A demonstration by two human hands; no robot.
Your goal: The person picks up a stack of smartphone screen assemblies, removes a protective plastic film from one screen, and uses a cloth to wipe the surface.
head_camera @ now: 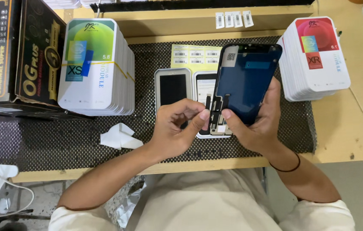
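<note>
My right hand (pixel 260 117) gripped the blue-backed phone screen panel (pixel 245 83) by its edge, back facing me, above the black mesh mat (pixel 53 141). My left hand (pixel 177 128) pinched its flex cable (pixel 214 109) at the panel's seven o'clock. White boxes (pixel 96 68) were stacked at ten o'clock.

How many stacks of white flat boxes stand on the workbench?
2. The left stack, with a green-topped box, stands beside the black cartons. The right stack, with a red-topped box, stands at the mat's right edge. Others may lie outside the view.
</note>
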